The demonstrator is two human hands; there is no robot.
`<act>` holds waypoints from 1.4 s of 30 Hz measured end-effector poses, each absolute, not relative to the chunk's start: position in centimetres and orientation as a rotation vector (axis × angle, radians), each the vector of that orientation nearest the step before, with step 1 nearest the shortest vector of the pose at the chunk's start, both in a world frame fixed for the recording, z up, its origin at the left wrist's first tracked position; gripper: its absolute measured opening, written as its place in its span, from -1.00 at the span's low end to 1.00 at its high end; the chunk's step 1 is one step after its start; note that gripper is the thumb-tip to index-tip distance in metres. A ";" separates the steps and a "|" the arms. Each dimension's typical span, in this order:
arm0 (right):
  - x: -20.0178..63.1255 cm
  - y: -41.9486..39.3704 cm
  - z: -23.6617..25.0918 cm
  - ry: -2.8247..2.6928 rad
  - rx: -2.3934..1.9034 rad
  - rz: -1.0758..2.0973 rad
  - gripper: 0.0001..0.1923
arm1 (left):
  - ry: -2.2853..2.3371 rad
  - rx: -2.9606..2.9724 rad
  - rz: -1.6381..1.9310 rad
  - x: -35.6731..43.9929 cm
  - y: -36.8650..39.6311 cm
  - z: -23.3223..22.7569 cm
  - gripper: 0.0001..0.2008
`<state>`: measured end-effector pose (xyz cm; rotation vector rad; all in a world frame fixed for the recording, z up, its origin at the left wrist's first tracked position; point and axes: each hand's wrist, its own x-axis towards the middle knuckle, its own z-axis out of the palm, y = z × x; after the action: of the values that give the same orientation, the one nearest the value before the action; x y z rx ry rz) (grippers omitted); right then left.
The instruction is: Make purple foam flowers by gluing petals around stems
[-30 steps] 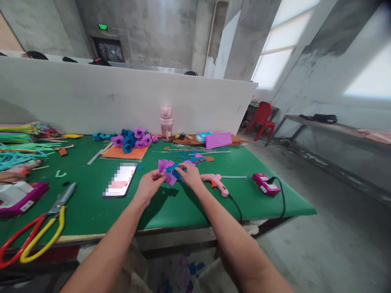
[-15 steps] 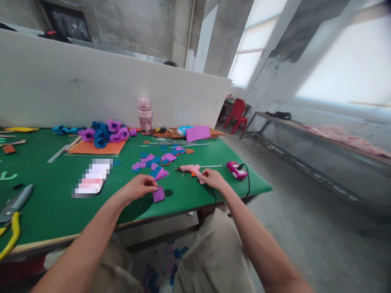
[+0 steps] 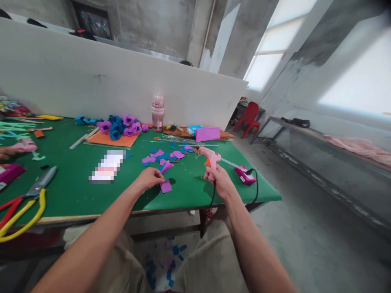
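My left hand (image 3: 150,179) pinches a small purple piece (image 3: 166,186), which looks like paper or felt; a purple and blue cone-like piece (image 3: 166,167) shows just above my fingertips. My right hand (image 3: 218,179) is wrapped round the handle of a pink hot glue gun (image 3: 211,158), raised above the table with its nozzle toward the left. A clear glue stick (image 3: 229,162) sticks out of its back end, and a black cord hangs below my hand. Beyond my left hand lie loose purple and blue cut pieces (image 3: 164,156).
On the green table (image 3: 73,195) are purple and blue flowers (image 3: 117,127), a pixelated phone-like object (image 3: 108,166), yellow-and-red-handled scissors (image 3: 38,189), a pink bottle (image 3: 158,113) and a magenta box (image 3: 245,175) with a cord. At far left another person's hand (image 3: 7,153) holds a pink glue gun (image 3: 24,145).
My right hand has lifted the glue gun off the table and wrapped round its handle. My left hand still holds the purple piece. The camera view has shifted left, showing another person's hand.
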<state>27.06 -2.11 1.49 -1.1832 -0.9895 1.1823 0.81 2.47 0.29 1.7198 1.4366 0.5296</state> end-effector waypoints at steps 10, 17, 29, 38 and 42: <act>24.6 -5.0 0.7 -1.382 -1.262 1.354 -0.63 | 1.531 1.762 0.578 0.6 2.9 -0.5 -0.85; 24.3 -6.6 1.7 -1.826 -1.486 1.070 -0.63 | 1.548 1.885 0.542 0.7 2.8 -0.4 -0.87; 23.0 -6.2 2.1 -2.043 -1.382 0.813 -0.72 | 1.567 1.975 0.474 0.9 2.3 0.6 -0.88; 22.7 -6.1 1.9 -2.133 -1.361 0.714 -0.74 | 1.558 2.000 0.453 0.9 2.5 0.4 -0.87; 22.6 -6.2 1.9 -2.153 -1.373 0.693 -0.76 | 1.561 2.013 0.444 0.9 2.6 0.4 -0.88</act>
<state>22.57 -6.15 1.95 -1.3730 -2.1534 0.6928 0.91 2.55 0.35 2.0125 1.5605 0.4441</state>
